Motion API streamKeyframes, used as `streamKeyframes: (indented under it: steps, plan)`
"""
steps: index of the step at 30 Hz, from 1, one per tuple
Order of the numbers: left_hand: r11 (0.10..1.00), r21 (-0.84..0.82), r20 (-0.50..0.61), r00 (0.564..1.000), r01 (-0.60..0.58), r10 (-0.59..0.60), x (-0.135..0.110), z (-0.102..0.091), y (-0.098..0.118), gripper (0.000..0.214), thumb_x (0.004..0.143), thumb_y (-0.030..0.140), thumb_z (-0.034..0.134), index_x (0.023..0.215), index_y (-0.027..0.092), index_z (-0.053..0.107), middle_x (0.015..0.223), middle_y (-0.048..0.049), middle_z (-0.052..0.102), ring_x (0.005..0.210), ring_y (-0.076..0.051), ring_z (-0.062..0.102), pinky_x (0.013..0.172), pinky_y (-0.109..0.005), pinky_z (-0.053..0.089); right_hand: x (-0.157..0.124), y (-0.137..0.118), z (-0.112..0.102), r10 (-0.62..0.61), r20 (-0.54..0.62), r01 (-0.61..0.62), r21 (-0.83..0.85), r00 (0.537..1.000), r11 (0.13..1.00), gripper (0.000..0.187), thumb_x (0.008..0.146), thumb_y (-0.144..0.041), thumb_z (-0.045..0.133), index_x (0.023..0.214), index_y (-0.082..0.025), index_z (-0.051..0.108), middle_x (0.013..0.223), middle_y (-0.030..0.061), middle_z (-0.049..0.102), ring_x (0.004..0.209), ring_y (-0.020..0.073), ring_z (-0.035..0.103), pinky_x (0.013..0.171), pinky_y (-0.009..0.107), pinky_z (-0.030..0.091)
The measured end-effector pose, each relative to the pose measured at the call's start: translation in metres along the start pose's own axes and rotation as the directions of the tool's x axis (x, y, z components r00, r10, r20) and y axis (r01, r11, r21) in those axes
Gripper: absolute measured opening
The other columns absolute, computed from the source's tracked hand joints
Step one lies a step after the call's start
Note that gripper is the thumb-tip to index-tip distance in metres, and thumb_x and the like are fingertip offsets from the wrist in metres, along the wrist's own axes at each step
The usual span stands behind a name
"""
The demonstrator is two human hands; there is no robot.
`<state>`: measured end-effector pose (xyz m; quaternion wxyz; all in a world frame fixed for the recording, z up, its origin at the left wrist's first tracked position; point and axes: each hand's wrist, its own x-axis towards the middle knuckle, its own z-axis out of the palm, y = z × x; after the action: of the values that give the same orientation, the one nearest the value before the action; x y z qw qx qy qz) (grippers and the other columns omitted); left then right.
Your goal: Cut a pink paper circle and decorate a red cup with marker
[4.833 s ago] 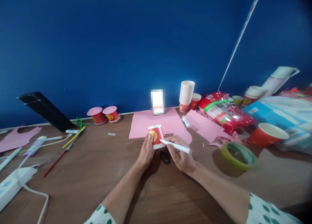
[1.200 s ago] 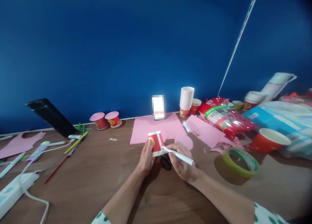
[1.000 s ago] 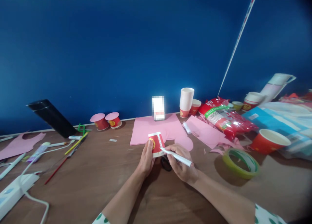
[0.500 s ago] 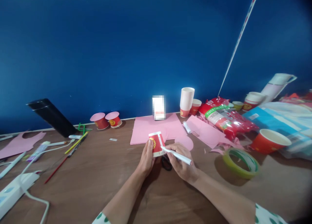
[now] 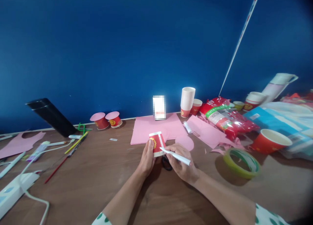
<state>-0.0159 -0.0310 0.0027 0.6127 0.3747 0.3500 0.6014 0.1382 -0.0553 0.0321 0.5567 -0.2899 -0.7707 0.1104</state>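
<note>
Near the middle of the table, my left hand (image 5: 146, 158) is closed around the left side of a red paper cup (image 5: 158, 144) with a yellow emblem and a pale strip along it. My right hand (image 5: 182, 163) pinches a white marker (image 5: 178, 157), its tip touching or very close to the red face of the cup. Under the hands, partly hidden, lies a black looped handle (image 5: 167, 163), perhaps of scissors. Just behind are pink paper sheets (image 5: 144, 128) and a pink paper disc (image 5: 185, 142).
Two red cup pieces topped with pink discs (image 5: 113, 119) stand at the back left. To the right are stacked paper cups (image 5: 187, 101), a bag of cups (image 5: 220, 115), a red cup (image 5: 271, 142) and a tape roll (image 5: 242, 163). A power strip (image 5: 17, 189) lies at left.
The marker's tip has shifted slightly left across the cup's red face, my right hand moving with it. My left hand keeps its hold on the cup.
</note>
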Motion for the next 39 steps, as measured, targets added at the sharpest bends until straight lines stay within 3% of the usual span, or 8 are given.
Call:
streamKeyframes:
  steps: [29,39]
  plan:
    - [0.998,0.044,0.021,0.999,-0.042,0.041,0.0029,-0.0072,-0.0078,0.041,0.088,0.056,0.053,0.1,0.017,0.062,0.085,-0.0065,0.065,0.072,-0.018,0.059,0.072,-0.032,0.049,-0.0001,0.0008,-0.0002,0.013,0.018,-0.014,0.003,1.0,1.0,0.017,0.094,-0.016,0.051,0.104,-0.019,0.064,0.089,0.0085,0.07,0.08,0.0209,0.066,0.072,0.035,0.054]
    - [1.0,0.023,0.011,1.0,-0.005,0.005,0.0008,-0.0045,-0.0039,0.04,0.088,0.055,0.053,0.097,0.017,0.061,0.085,-0.0057,0.065,0.073,-0.017,0.058,0.073,-0.031,0.048,-0.0006,0.0022,0.0006,-0.008,0.014,0.008,0.001,1.0,1.0,0.015,0.092,-0.013,0.052,0.101,-0.018,0.063,0.087,0.0085,0.069,0.079,0.0203,0.064,0.071,0.034,0.053]
